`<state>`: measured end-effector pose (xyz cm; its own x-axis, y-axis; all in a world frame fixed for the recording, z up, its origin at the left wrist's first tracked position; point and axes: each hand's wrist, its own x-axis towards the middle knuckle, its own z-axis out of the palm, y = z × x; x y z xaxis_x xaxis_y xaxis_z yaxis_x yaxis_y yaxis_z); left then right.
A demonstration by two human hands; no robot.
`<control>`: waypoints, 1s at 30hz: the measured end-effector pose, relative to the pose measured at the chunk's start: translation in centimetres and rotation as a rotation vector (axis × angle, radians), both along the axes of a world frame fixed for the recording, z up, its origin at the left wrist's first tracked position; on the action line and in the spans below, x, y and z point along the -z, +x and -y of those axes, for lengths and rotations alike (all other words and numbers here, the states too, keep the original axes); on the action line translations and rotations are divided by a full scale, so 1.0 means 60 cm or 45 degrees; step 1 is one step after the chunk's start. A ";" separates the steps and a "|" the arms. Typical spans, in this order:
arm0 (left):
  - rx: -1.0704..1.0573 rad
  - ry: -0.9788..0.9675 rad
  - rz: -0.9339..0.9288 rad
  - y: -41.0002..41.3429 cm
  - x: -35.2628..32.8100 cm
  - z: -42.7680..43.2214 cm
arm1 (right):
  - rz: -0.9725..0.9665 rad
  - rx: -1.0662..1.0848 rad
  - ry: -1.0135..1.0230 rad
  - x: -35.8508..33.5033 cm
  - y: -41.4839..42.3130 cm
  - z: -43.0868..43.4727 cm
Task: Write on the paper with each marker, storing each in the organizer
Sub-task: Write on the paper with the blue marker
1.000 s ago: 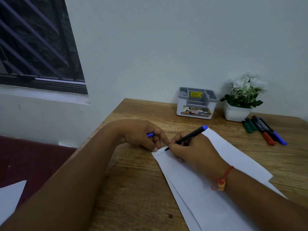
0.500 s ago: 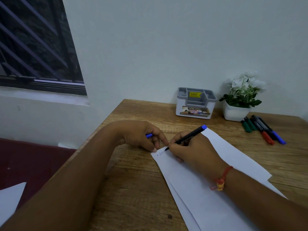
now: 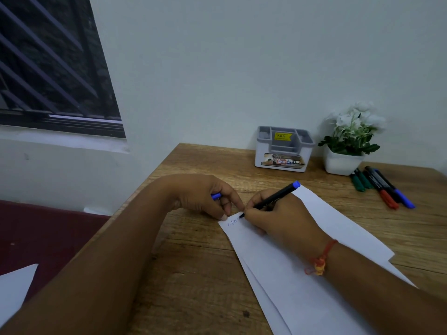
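Writing [image 3: 233,222] too small to read — blue cap [image 3: 216,196] mostly hidden in left hand [image 3: 199,189].

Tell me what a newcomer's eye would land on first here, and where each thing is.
On the desk, the right hand grips a black marker, tip on the top corner of the white paper, while the left hand holds a blue cap beside it. Against the wall stand a grey organizer and a potted white flower, with spare markers lying by the pot.
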<state>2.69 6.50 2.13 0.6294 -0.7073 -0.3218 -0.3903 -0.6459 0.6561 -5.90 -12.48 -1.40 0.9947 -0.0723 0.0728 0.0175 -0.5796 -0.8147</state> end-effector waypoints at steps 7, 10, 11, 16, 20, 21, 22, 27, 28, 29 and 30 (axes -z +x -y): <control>0.000 0.005 0.000 -0.001 -0.002 0.002 | 0.004 -0.018 -0.039 -0.007 -0.005 -0.001; -0.008 0.001 0.006 0.000 0.000 0.000 | 0.008 -0.019 -0.011 -0.003 -0.003 -0.001; -0.005 0.002 0.007 0.000 0.000 0.000 | 0.007 -0.026 -0.009 -0.002 -0.002 -0.001; -0.003 -0.005 0.007 -0.002 -0.003 0.001 | 0.011 -0.019 0.001 -0.001 0.000 -0.002; -0.007 -0.003 -0.004 -0.003 -0.003 0.001 | 0.006 0.005 -0.004 0.001 0.002 -0.003; -0.008 -0.006 -0.008 -0.004 -0.003 0.001 | 0.008 0.009 -0.006 0.001 0.001 -0.002; -0.010 -0.010 -0.012 -0.004 -0.003 0.001 | 0.011 0.011 -0.003 0.001 0.001 -0.001; -0.012 -0.037 -0.025 -0.004 -0.001 0.001 | 0.002 0.018 0.030 0.001 -0.001 0.000; -0.016 -0.037 -0.026 -0.004 0.000 0.000 | 0.000 0.019 0.038 0.001 -0.001 0.000; -0.019 -0.036 -0.026 -0.004 0.000 0.001 | 0.000 0.018 0.043 0.001 -0.001 0.000; -0.019 -0.034 -0.022 -0.004 0.000 0.001 | 0.003 0.017 0.044 0.000 -0.001 0.000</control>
<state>2.47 6.47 2.13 0.6346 -0.7061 -0.3140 -0.3688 -0.6338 0.6799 -5.98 -12.48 -1.42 0.9935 -0.0882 0.0723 0.0118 -0.5512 -0.8343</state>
